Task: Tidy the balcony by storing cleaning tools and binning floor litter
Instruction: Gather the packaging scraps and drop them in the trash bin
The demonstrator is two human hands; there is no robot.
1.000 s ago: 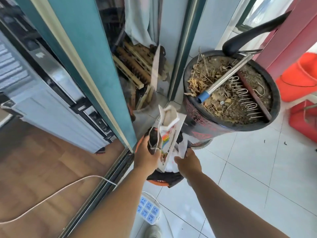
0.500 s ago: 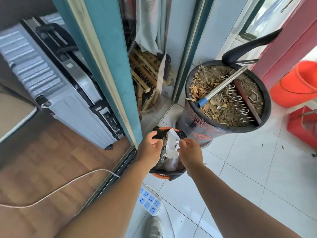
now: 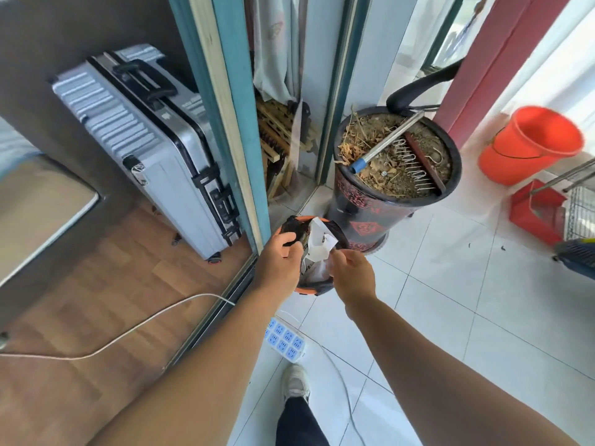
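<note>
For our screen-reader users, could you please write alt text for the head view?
Both hands push a white paper package into a small orange bin lined with a black bag: left hand grips the liner, right hand pinches the package. A soil-filled planter stands behind.

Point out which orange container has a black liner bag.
The small orange bin under both hands, beside the planter pot; the orange bucket by the pink pillar shows no liner.

My bin is hemmed by door frame left, planter behind; open tiled floor to my right.
</note>
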